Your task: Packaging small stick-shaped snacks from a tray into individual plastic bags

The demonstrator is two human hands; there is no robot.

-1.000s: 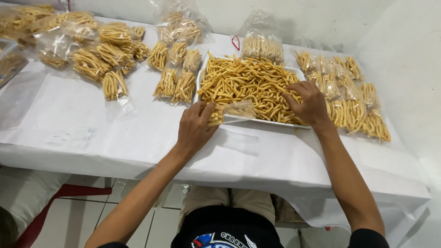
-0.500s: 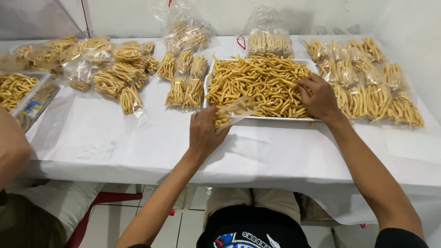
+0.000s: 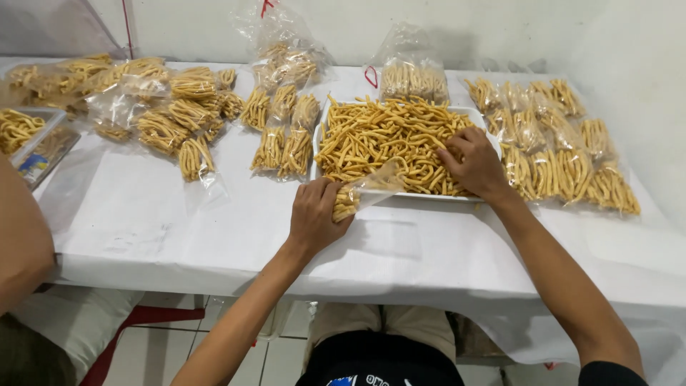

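Observation:
A white tray [image 3: 477, 112] heaped with yellow snack sticks [image 3: 379, 132] lies on the white table [image 3: 179, 229]. My left hand [image 3: 314, 214] grips a small clear plastic bag [image 3: 368, 187], partly filled with sticks, at the tray's front edge. The bag's open mouth points toward the tray. My right hand [image 3: 473, 164] rests on the pile in the tray's right part, fingers curled over some sticks.
Filled clear bags of sticks lie left of the tray [image 3: 282, 136], at the far left [image 3: 171, 107], behind the tray [image 3: 413, 77] and to its right [image 3: 564, 154]. Another person's arm [image 3: 21, 236] and a container of sticks [image 3: 28, 139] are at the left edge.
The view has shifted and moved closer. My left hand keeps its hold on the bag at the tray's front. My right hand has stayed on the pile, shifting slightly toward the bag.

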